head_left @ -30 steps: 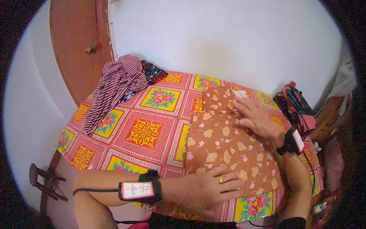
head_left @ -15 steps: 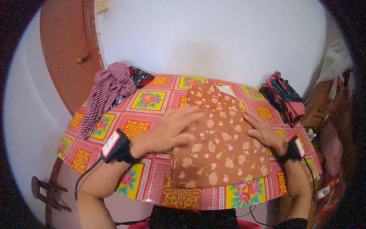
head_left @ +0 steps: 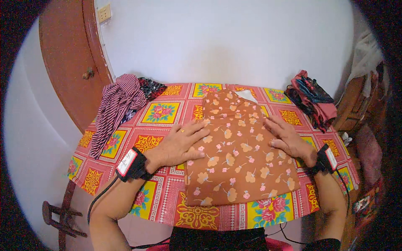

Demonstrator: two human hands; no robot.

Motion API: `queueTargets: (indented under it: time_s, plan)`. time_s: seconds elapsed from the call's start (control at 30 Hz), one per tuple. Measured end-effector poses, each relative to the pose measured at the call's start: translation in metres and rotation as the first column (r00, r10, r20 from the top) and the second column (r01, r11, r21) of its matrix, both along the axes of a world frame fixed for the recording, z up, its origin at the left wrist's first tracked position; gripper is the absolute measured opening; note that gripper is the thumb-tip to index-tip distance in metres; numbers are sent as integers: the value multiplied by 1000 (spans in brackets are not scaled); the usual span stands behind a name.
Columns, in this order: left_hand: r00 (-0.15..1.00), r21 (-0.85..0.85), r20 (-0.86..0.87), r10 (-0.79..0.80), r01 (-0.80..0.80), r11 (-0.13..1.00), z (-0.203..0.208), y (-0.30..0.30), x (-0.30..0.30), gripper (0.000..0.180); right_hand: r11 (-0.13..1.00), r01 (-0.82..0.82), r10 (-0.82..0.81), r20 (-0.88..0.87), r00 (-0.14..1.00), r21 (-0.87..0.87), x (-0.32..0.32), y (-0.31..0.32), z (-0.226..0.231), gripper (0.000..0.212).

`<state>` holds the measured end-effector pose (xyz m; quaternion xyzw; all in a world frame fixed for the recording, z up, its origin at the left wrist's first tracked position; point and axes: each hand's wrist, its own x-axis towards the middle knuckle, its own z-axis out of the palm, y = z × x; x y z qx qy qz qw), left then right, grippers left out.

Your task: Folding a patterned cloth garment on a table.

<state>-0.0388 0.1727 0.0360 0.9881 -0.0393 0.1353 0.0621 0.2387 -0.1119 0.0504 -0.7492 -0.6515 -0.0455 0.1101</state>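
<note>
Two clothes piles (head_left: pixel 119 100), floral garment (head_left: pixel 240 157) between

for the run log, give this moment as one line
left hand: open, at left edge of brown floral cloth | right hand: open, at its right edge

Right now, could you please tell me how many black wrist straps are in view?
2: the left strap sits just behind the left hand, and the right strap just behind the right hand; both hands are at the brown floral garment.
</note>
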Motion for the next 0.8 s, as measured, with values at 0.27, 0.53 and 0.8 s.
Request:
queueTargets:
  time_s: [0.27, 0.53, 0.8]
  plan:
    - [997, -35, -78, 7, -10, 999, 7, -3, 0, 73, 994, -106, 109, 93, 990, -40, -7, 7, 1, 68]
    - [997, -54, -76, 31, -35, 998, 4, -3, 0, 72, 994, 6, -8, 15, 1000, 106, 12, 2, -7, 61]
    - [998, -41, -57, 12, -14, 999, 6, -1, -1, 71, 999, 34, -35, 44, 998, 16, 5, 0, -2, 60]
